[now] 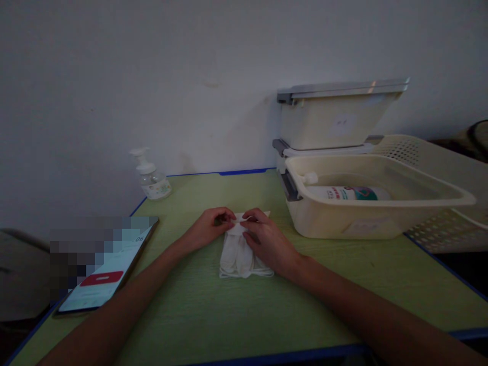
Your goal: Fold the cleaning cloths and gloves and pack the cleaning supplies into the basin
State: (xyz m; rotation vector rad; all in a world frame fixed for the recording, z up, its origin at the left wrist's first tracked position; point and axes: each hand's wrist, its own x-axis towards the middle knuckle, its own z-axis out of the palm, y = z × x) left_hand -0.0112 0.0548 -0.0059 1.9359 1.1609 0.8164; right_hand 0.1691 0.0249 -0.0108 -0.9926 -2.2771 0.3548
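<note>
In the middle of the table lies a folded white bundle (238, 254), flat and layered, with soft rounded folds at its near end; its exact kind is unclear. My left hand (209, 226) comes in from the left, thumb and fingers pinched at the bundle's far edge. From the right, my right hand (267, 239) grips the same far edge, its fingers bent and its palm over the bundle's right side. The fingertips of both hands nearly meet there and hide part of the white material.
A cream bin (351, 221) holding a white bottle (343, 193) stands at the right, before a lidded box (335, 122). A perforated basket (450, 162) is beyond. At the left are a clear pump bottle (156, 185) and a lit tablet-like device (110, 277). The green table (183, 315) has blue edges.
</note>
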